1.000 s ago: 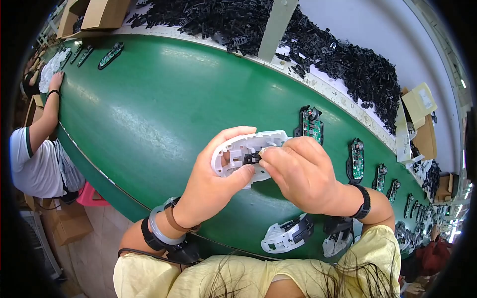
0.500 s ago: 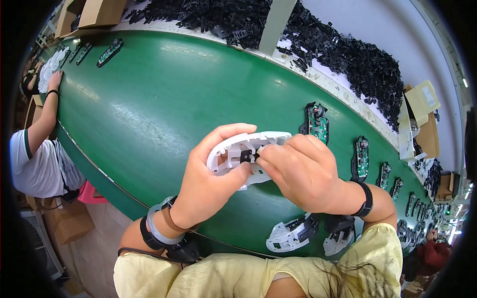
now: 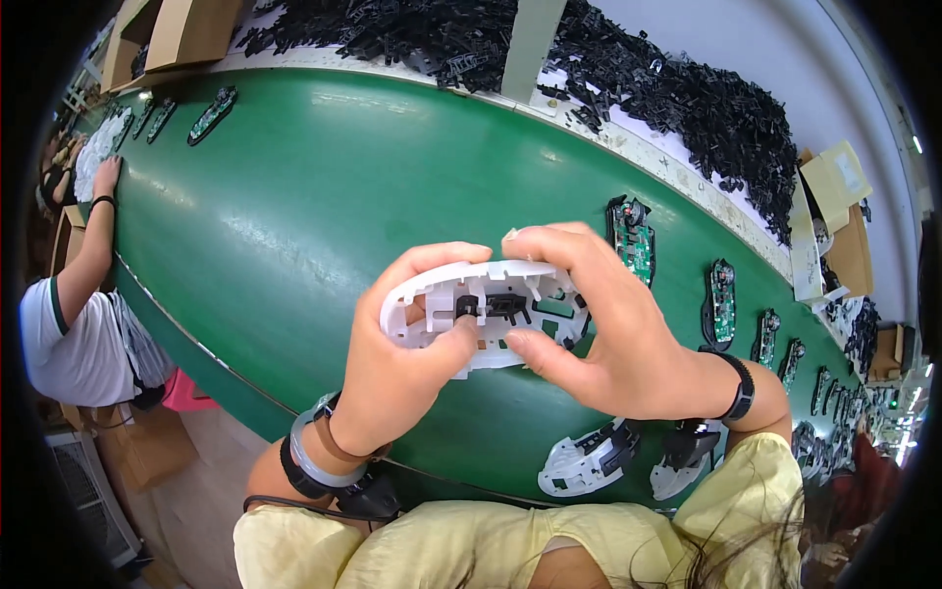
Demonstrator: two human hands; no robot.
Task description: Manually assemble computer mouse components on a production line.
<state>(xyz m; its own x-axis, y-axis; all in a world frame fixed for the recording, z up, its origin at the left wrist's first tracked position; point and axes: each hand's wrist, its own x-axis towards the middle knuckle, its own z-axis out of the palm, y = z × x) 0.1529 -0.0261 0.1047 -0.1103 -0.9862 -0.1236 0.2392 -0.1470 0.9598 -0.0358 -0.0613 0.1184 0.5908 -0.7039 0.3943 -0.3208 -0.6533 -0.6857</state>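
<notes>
A white plastic housing shell (image 3: pixel 440 297) is held above the green workbench, its hollow, ribbed inside facing me. My left hand (image 3: pixel 397 348) grips its left end, fingers behind and thumb pressing on a small black plastic piece (image 3: pixel 468 304) inside. To the right of that piece sits a second black plastic part (image 3: pixel 506 306) within the shell. My right hand (image 3: pixel 613 329) wraps the shell's right end, fingers along the top rim and thumb at the lower inside edge. The fingers behind the shell are partly hidden.
The green bench (image 3: pixel 324 196) carries a row of circuit-board assemblies (image 3: pixel 721 304) on the right. Near my front lie a white shell with black parts (image 3: pixel 589 459) and another one (image 3: pixel 682 461). Loose black plastic parts (image 3: pixel 726 128) heap along the far ledge. A co-worker's arm (image 3: pixel 90 236) rests at the left.
My right hand has let go of its pinch inside the shell and spread to hold the right end. The shell has shifted slightly left, its inside now more visible.
</notes>
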